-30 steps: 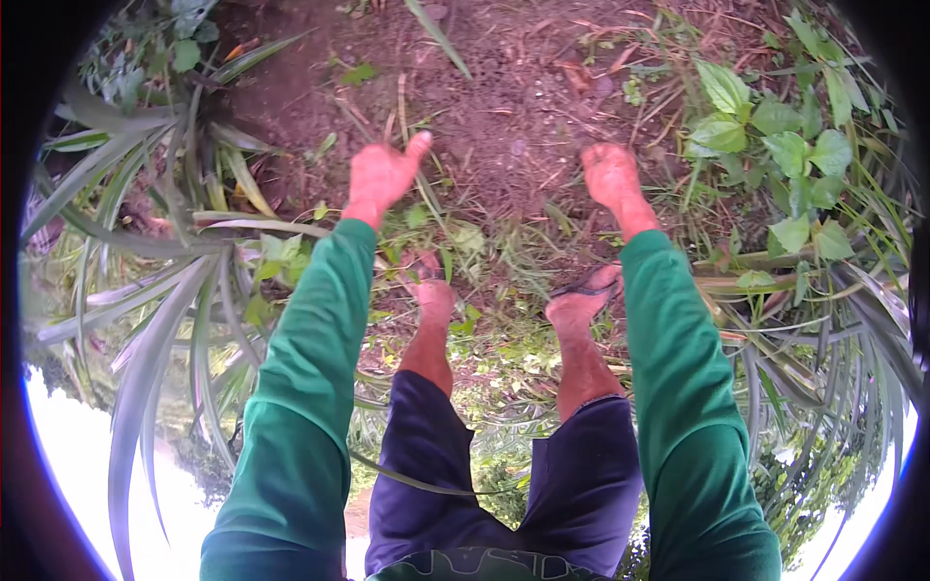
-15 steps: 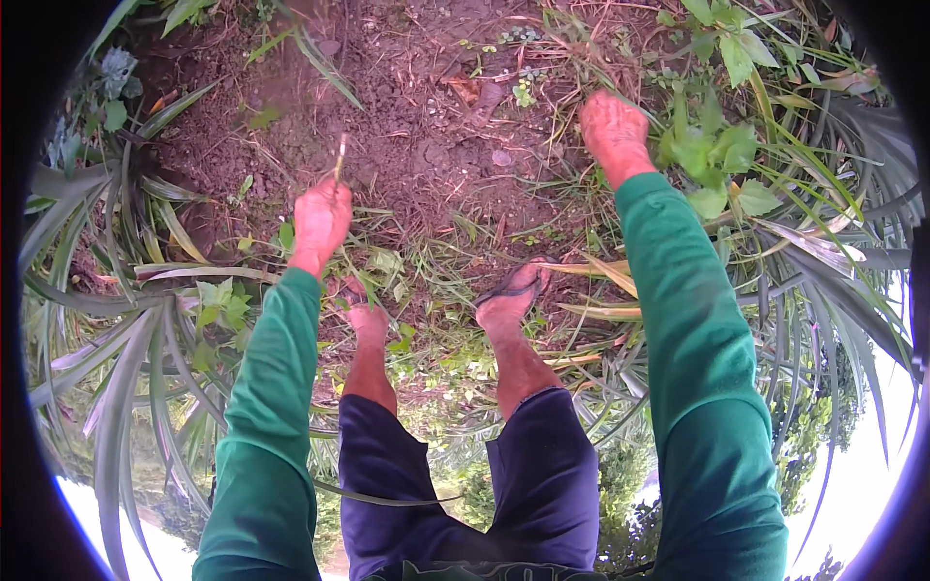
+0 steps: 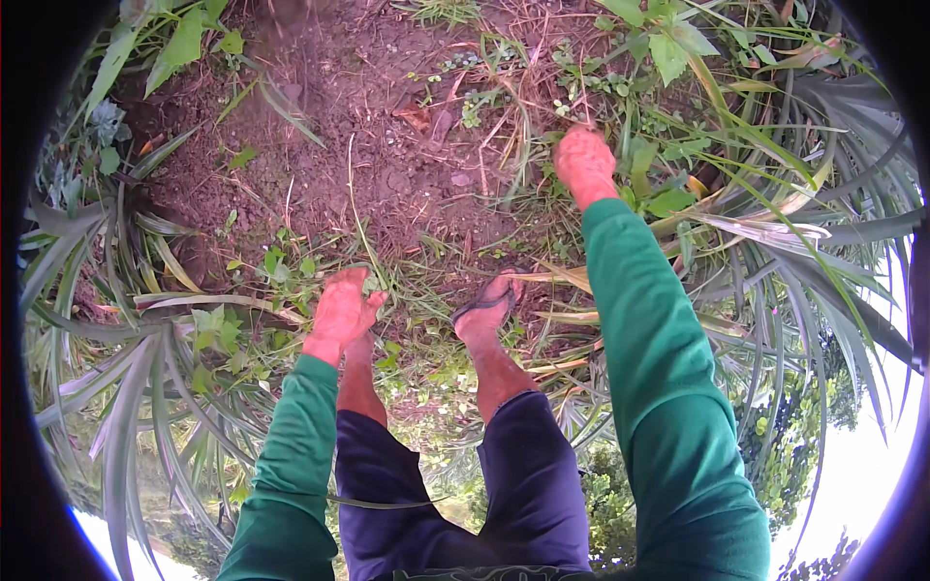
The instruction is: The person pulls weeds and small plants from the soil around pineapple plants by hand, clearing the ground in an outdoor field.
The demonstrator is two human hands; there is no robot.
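Observation:
My left hand [image 3: 346,305] is low over the ground beside my left foot, thumb held away from the fingers. Bits of green leaf show by its thumb, and a long thin pale stem [image 3: 356,198] runs up the soil from near the fingertips. To the right, my right hand [image 3: 585,163] is closed in a fist among low weeds [image 3: 572,92]. Thin stems come out at its knuckles; the fingers' undersides are hidden. Dry grass stalks [image 3: 504,121] stand just left of that fist.
Reddish bare soil [image 3: 387,58] lies ahead, with a brown dry leaf [image 3: 415,118] on it. Long-bladed plants [image 3: 121,387] crowd the left; more spiky leaves [image 3: 823,257] rise on the right. My sandalled right foot [image 3: 487,307] stands between my hands.
My left hand has come down toward my foot, its fingers have opened, and the short pale stalk it held no longer shows in it. The right fist has shifted a little left and nearer.

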